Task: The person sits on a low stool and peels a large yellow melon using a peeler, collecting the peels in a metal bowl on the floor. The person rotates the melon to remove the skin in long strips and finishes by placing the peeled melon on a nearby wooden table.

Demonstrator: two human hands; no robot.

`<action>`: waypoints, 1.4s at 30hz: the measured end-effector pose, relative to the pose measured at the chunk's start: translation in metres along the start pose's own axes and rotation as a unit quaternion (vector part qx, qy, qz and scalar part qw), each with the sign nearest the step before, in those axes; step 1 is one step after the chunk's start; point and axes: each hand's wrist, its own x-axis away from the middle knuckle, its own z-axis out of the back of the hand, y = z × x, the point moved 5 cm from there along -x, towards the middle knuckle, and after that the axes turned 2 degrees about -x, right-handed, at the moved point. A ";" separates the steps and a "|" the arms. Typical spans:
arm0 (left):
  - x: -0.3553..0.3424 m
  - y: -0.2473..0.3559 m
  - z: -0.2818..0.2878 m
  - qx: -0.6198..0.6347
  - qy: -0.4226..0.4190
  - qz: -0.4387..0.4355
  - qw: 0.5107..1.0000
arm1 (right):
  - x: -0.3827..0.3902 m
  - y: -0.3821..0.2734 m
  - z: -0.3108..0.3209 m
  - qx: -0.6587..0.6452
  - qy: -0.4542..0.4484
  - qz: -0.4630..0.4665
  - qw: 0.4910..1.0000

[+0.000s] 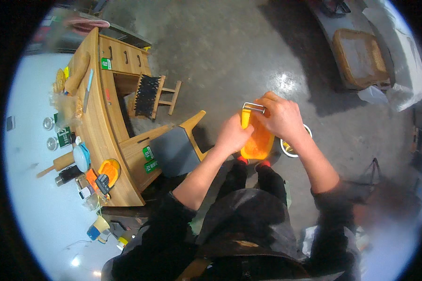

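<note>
My left hand is closed around the yellow handle of a peeler, its metal head pointing away from me. My right hand has its fingers bent together at the right end of that metal head, touching it. Just below and between both hands is an orange piece of pumpkin, long and rounded, its upper part partly covered by the hands. What it rests on is hidden. Right of it, behind my right forearm, a white bucket has yellowish scraps inside.
A wooden desk on the left carries a cut pumpkin, a calculator and a rolling pin. Between desk and me stands a grey-seated chair. Beyond it is a low wooden stool. A woven tray lies far right.
</note>
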 end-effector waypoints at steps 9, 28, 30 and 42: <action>0.002 0.027 0.005 -0.017 -0.028 0.012 0.999 | -0.008 0.023 0.000 0.000 -0.047 -0.007 0.999; -0.105 0.072 -0.020 0.059 -0.071 0.009 0.996 | 0.257 0.383 -0.132 -0.105 0.169 -0.588 0.784; -0.112 0.058 -0.012 0.113 -0.042 0.026 0.992 | 0.307 0.427 -0.186 -0.105 0.008 -0.604 0.790; -0.045 -0.132 0.194 0.525 0.389 0.091 0.752 | 0.342 0.459 -0.194 -0.031 0.046 -0.685 0.726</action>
